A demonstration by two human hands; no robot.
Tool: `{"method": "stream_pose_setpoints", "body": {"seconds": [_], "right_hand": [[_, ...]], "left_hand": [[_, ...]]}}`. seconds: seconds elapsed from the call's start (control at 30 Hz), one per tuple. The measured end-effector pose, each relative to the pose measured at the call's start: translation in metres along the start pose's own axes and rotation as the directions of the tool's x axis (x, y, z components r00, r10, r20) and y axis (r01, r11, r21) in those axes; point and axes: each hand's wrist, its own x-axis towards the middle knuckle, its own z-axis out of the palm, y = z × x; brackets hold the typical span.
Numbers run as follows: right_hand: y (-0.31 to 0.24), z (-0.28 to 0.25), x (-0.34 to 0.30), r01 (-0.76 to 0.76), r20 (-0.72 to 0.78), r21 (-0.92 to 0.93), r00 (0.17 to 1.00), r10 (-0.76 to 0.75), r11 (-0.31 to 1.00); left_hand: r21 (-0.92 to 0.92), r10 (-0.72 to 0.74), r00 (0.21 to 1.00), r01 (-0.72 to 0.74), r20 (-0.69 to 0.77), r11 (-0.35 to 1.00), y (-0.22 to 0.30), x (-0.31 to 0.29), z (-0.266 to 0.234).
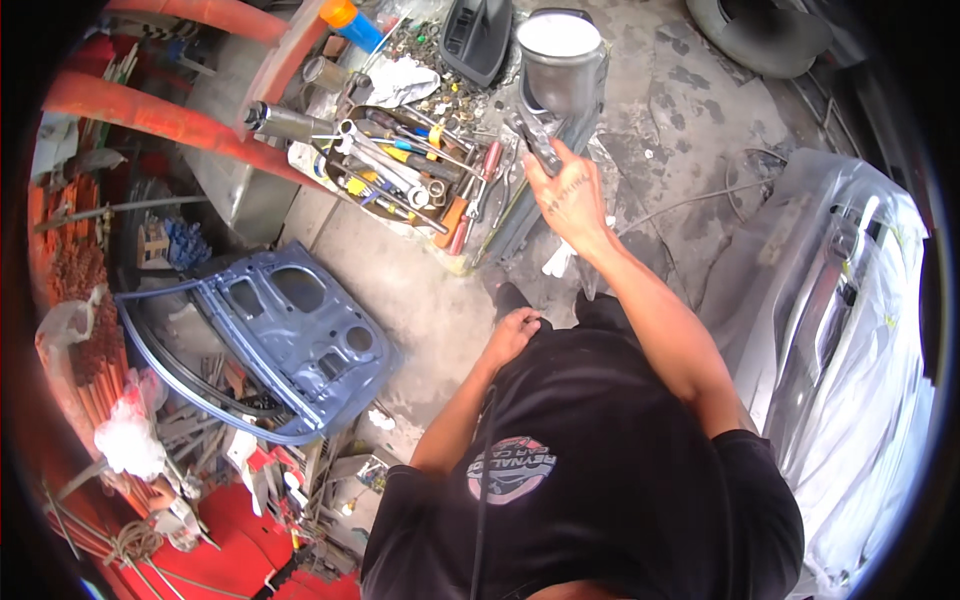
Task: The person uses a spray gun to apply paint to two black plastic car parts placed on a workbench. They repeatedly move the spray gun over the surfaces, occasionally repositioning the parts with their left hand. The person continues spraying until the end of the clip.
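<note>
The person's right hand (575, 200) is wrapped around a dark metal hand tool (540, 148) (its exact kind I can't make out from here), held out just beyond the right edge of the tool tray (457, 264), over a long dark strip (522, 218) and near a grey pail (562, 80) with a white top. The left hand (514, 333) is by the thigh, fingers curled; whether anything is in it I can't tell. Wrenches and sockets heap up in the middle of the tray, a red-handled screwdriver (491, 158) lies toward its right edge, and an orange handle (452, 215) sits by its near right corner. Off the tray's near left side is a blue-grey car door (325, 325), while clear plastic sheeting (870, 330) drapes something over to the person's right.
</note>
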Motion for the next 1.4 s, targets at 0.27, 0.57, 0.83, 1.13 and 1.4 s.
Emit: {"method": "stream_pose_setpoints", "body": {"seconds": [0.27,0.57,0.83,1.13,1.4], "right_hand": [[-0.069,0.078,0.033,0.157,-0.076,-0.011,0.985,-0.157,0.988],[-0.047,0.076,-0.015,-0.159,-0.18,-0.274,0.977,0.112,0.949],[-0.029,0.079,-0.037,-0.098,-0.274,-0.245,0.961,0.028,0.965],[-0.029,0.061,-0.007,-0.03,-0.288,-0.2,0.957,-0.029,0.979],[-0.03,-0.015,0.023,-0.098,-0.099,0.081,0.989,0.106,0.992]], "left_hand": [[0.036,0.036,0.986,-0.043,0.161,0.998,-0.008,0.011,-0.093],[0.09,-0.009,0.929,-0.026,0.369,0.996,-0.027,0.018,-0.179],[0.004,0.119,0.843,-0.142,0.524,0.99,0.02,0.016,-0.207],[-0.339,0.242,0.892,-0.109,0.381,0.934,0.168,0.041,-0.243],[-0.486,0.135,0.944,-0.275,-0.302,0.829,0.228,0.225,-0.269]]}}
